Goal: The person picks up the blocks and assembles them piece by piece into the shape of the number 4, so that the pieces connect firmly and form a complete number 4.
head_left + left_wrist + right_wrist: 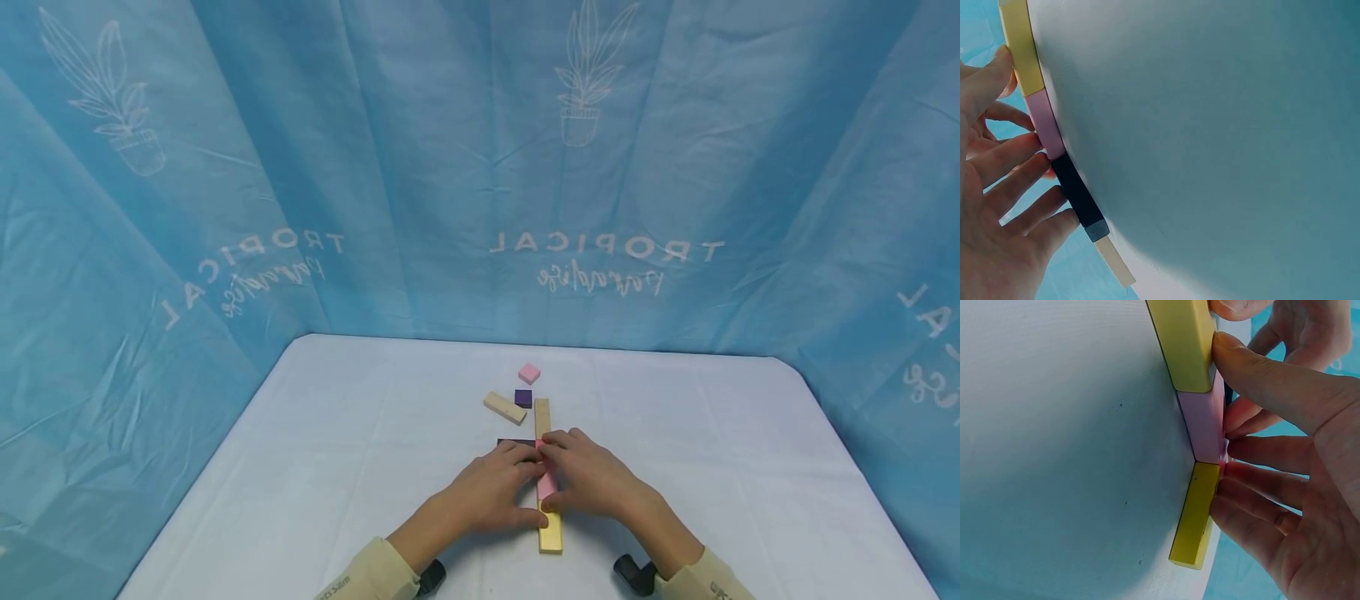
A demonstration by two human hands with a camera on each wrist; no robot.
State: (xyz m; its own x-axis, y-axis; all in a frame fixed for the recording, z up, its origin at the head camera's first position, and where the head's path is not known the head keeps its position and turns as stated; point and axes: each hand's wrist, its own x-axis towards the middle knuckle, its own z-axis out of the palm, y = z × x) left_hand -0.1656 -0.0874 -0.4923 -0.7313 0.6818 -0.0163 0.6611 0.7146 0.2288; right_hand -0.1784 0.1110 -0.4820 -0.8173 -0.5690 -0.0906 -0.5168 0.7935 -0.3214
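A yellow block [551,537] and a pink block [547,485] lie end to end on the white table. My left hand [491,487] rests its thumb against the yellow block and its fingertips on the pink block and a dark block [1079,190]. The dark block juts left from the pink one's far end. From the other side, my right hand [596,475] has its thumb at the yellow block's edge. Its other fingers touch the pink block and a second yellow block [1196,519], hidden by the hand in the head view. Neither hand's fingers curl round a block.
A pale wooden block [542,415] continues the row at the far end. Left of it are another wooden block [506,407], lying aslant, and a small dark block [523,398]. Farther back lies a small pink block [529,372]. Blue curtains [450,167] surround the table.
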